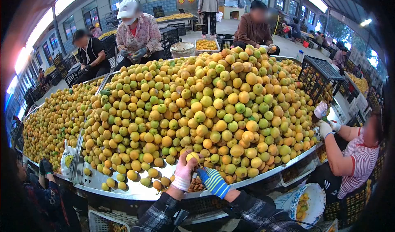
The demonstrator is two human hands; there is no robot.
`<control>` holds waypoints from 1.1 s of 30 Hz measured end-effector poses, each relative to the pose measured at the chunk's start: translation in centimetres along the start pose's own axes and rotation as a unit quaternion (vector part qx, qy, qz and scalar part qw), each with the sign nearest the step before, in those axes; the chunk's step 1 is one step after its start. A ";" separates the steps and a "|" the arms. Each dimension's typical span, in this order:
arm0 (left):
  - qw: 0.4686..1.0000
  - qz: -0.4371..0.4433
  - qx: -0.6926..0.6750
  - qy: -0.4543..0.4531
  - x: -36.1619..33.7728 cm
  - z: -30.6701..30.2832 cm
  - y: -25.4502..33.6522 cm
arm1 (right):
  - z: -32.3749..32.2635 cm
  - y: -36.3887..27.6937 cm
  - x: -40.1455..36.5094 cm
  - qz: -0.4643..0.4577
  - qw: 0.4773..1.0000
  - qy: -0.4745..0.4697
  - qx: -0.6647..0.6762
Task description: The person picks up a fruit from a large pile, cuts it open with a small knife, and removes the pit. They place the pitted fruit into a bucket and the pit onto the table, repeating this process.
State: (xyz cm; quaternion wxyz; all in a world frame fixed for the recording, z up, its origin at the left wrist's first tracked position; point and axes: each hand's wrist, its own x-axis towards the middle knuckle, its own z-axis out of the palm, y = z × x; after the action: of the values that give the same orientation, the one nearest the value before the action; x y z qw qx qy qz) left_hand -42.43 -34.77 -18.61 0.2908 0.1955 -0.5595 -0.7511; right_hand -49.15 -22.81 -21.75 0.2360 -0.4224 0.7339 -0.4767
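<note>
A yellow apricot (192, 157) is gripped in the fingers of my left hand (183, 175), which wears a pink and white glove with the fingertips bare. Close beside it is my right hand (215, 182) in a blue, yellow and white striped glove, its fingers closed and pointing toward the apricot; whatever they hold is hidden. Beyond both hands rises a large heap of yellow, orange and green apricots (201, 108) on a metal table (98, 182). Brown scraps (196, 185) lie between my wrists near the table's front edge.
Below right stands a white bucket (317, 203) with apricots inside. A black crate (321, 73) rests on the table's right side. A white crate (105, 219) is at lower left. Several people sit around the table, one in a striped shirt (362, 162) at right.
</note>
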 end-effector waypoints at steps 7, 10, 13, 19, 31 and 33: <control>0.987 -0.071 -0.095 -0.107 0.2 -1.4 -0.9 | -0.5 0.3 0.9 0.023 0.998 0.062 -0.023; 0.993 -0.040 -0.008 -0.112 1.0 -1.9 0.6 | -1.8 -1.2 0.8 0.018 0.993 0.043 -0.106; 0.991 -0.035 0.068 -0.111 0.6 -1.6 1.7 | -2.2 -1.7 0.9 0.034 0.996 0.027 -0.081; 0.975 -0.056 -0.204 -0.070 0.4 -1.5 -0.2 | -2.1 -1.2 0.9 0.000 0.991 0.049 -0.124; 0.996 -0.068 0.050 0.027 0.2 -2.0 -2.3 | -1.5 -3.3 0.3 0.054 0.969 0.047 -0.238; 0.992 -0.079 0.089 0.037 0.2 -1.9 -1.8 | -1.6 -3.3 0.4 0.020 0.969 0.060 -0.237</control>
State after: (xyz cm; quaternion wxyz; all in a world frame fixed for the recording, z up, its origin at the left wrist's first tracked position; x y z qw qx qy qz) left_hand -41.80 -35.96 -20.88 0.2330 0.2921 -0.5958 -0.7109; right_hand -49.26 -22.98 -18.05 0.0942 -0.4226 0.8470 -0.3083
